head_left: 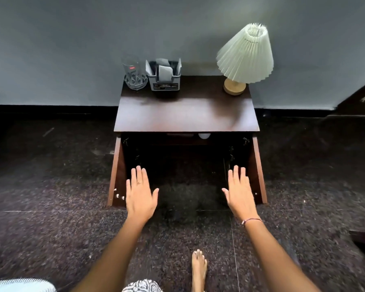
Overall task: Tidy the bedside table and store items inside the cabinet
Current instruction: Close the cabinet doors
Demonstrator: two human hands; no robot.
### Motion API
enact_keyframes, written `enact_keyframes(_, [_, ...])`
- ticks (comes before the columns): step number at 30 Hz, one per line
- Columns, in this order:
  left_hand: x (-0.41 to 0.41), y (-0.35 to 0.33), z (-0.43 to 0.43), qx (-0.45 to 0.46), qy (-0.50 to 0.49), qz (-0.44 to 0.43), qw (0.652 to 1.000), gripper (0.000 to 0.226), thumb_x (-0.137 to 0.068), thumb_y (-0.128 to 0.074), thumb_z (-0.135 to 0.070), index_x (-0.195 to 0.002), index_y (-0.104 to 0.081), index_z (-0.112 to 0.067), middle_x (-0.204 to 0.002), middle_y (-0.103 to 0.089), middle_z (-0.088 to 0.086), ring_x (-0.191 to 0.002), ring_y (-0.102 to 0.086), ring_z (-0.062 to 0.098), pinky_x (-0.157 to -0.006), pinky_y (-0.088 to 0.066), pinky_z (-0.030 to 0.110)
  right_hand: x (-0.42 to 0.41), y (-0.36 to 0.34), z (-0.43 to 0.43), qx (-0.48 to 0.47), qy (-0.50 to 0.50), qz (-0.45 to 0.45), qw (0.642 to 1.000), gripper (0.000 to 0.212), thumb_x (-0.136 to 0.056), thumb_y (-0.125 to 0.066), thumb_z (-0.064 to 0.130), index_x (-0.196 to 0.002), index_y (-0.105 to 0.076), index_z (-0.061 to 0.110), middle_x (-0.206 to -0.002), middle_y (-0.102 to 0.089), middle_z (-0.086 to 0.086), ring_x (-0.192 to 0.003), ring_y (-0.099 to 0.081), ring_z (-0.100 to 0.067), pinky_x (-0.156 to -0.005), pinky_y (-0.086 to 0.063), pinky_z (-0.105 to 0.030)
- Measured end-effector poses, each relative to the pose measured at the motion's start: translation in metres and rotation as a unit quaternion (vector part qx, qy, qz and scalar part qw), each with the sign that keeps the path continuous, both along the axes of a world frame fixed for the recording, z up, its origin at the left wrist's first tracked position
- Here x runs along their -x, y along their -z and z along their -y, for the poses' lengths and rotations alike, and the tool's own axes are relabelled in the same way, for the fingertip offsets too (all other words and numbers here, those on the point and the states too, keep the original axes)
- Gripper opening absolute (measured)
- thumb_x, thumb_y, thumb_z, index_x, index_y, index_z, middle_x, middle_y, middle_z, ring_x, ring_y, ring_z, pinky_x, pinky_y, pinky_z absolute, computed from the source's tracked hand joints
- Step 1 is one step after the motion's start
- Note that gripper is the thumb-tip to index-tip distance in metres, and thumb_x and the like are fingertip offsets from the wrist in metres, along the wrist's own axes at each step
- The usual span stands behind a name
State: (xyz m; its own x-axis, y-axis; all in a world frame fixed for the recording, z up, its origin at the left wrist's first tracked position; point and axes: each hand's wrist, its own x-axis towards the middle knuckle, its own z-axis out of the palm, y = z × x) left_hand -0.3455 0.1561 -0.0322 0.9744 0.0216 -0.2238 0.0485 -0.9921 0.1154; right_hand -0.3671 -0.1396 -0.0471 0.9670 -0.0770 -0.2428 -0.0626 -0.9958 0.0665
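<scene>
- Cabinet [185, 157] open: left door [115, 175] lies just outside our left hand [140, 192], right door [258, 175] just outside our right hand [239, 192].
- Both hands flat, fingers [138, 173] spread, holding nothing.

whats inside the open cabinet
Inside the cabinet, just below the table top, a small white rounded thing and a pale strip show. The top hides the rest of that shelf; lower down is too dark to tell.
</scene>
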Motion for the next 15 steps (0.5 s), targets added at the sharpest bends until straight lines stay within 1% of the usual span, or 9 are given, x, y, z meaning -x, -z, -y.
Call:
enact_keyframes(2, [0.011, 0.008, -0.015, -0.013, -0.022, -0.024, 0.999, 0.080, -0.093, -0.040, -0.046, -0.148, -0.002, -0.003, -0.158, -0.002, 0.014, -0.147, 0.000, 0.028, -0.119, -0.012, 0.043, 0.013, 0.011, 0.010, 0.019, 0.028, -0.019, 0.999, 0.067, -0.082, -0.065, 0.033, -0.135, -0.044, -0.002, -0.145, -0.037, -0.026, -0.133, -0.033, -0.048, -0.101, -0.038, -0.056])
enact_keyframes(5, [0.028, 0.019, -0.039, -0.026, -0.033, -0.040, 0.998, 0.081, -0.093, -0.041, -0.045, -0.148, -0.001, 0.000, -0.158, -0.001, 0.017, -0.147, 0.000, 0.029, -0.120, -0.011, 0.043, 0.036, 0.021, 0.026, 0.021, 0.072, -0.054, 0.996, 0.064, -0.081, -0.068, 0.029, -0.132, -0.046, -0.004, -0.144, -0.036, -0.027, -0.131, -0.033, -0.052, -0.098, -0.038, -0.060])
enact_keyframes(7, [0.035, 0.024, -0.052, -0.028, -0.046, -0.061, 0.997, 0.082, -0.093, -0.042, -0.044, -0.147, 0.000, 0.002, -0.158, 0.001, 0.018, -0.147, 0.001, 0.029, -0.119, -0.009, 0.043, 0.049, 0.025, 0.034, 0.006, 0.099, -0.053, 0.994, 0.064, -0.087, -0.061, 0.028, -0.137, -0.038, -0.005, -0.150, -0.025, -0.026, -0.135, -0.025, -0.050, -0.104, -0.035, -0.057])
enact_keyframes(9, [0.038, 0.030, -0.063, -0.023, -0.062, -0.069, 0.995, 0.083, -0.093, -0.042, -0.044, -0.147, 0.000, 0.003, -0.157, 0.001, 0.019, -0.147, 0.002, 0.029, -0.119, -0.009, 0.043, 0.056, 0.030, 0.041, -0.001, 0.112, -0.055, 0.992, 0.065, -0.094, -0.049, 0.031, -0.144, -0.023, -0.003, -0.155, -0.008, -0.024, -0.141, -0.013, -0.044, -0.112, -0.026, -0.050])
enact_keyframes(10, [0.039, 0.034, -0.068, -0.019, -0.073, -0.075, 0.994, 0.083, -0.093, -0.042, -0.044, -0.146, 0.000, 0.004, -0.157, 0.001, 0.020, -0.147, 0.001, 0.030, -0.119, -0.009, 0.043, 0.057, 0.035, 0.044, -0.005, 0.122, -0.054, 0.991, 0.066, -0.095, -0.046, 0.032, -0.145, -0.019, -0.002, -0.155, -0.002, -0.024, -0.142, -0.010, -0.042, -0.114, -0.023, -0.047])
enact_keyframes(12, [0.039, 0.039, -0.076, -0.015, -0.095, -0.102, 0.990, 0.083, -0.093, -0.041, -0.044, -0.146, 0.000, 0.006, -0.157, 0.003, 0.022, -0.147, 0.002, 0.031, -0.119, -0.008, 0.043, 0.059, 0.037, 0.046, -0.021, 0.149, -0.047, 0.987, 0.068, -0.095, -0.047, 0.030, -0.144, -0.016, -0.005, -0.154, 0.001, -0.028, -0.143, -0.009, -0.041, -0.114, -0.022, -0.045])
enact_keyframes(15, [0.041, 0.046, -0.085, -0.009, -0.117, -0.158, 0.980, 0.082, -0.095, -0.038, -0.044, -0.145, 0.001, 0.008, -0.156, 0.005, 0.024, -0.146, 0.004, 0.033, -0.118, -0.007, 0.045, 0.064, 0.045, 0.048, -0.052, 0.178, -0.073, 0.980, 0.068, -0.096, -0.045, 0.027, -0.144, -0.012, -0.008, -0.152, 0.003, -0.032, -0.143, -0.007, -0.041, -0.115, -0.020, -0.044])
